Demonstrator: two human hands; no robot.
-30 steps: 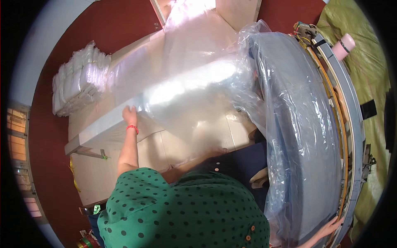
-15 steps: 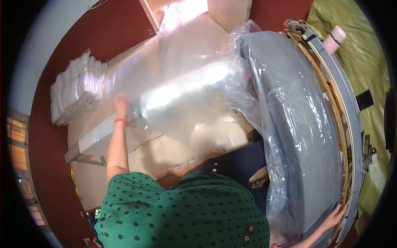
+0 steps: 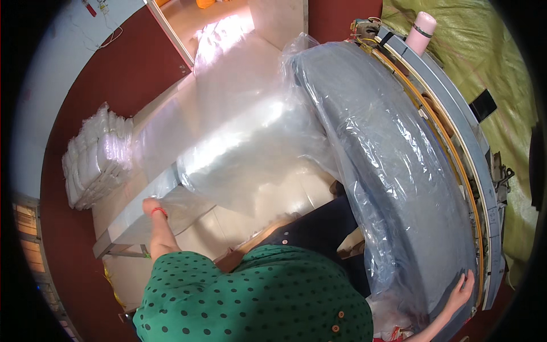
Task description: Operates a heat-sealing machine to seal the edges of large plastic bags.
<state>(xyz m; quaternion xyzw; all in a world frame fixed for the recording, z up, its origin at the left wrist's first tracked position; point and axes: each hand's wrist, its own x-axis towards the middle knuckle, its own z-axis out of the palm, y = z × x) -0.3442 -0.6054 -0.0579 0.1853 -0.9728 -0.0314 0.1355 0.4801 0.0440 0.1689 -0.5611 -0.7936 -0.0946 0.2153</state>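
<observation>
My left hand (image 3: 151,206), with a red band at the wrist, is closed at the near edge of the long low table (image 3: 122,219). A thin clear plastic sheet (image 3: 245,145) runs from its fingers across the tabletop and hangs over the front edge. Out to the right, my right hand (image 3: 462,289) lies open, fingers stretched, on the near end of a long grey surface (image 3: 393,137) covered in clear plastic. Loose, wrinkled film hangs down this surface's left side.
A stack of folded clear plastic bags (image 3: 97,157) sits on the table's left end. Beyond the grey surface runs a curved metal machine rail (image 3: 470,154), with a pink bottle (image 3: 420,34) and a dark phone-like slab (image 3: 483,106) nearby. Yellow-green sheeting (image 3: 456,62) lies behind.
My left hand has come down from above the tabletop to its near edge, drawing the film along. My right hand stays at the near right. The whole view has shifted slightly.
</observation>
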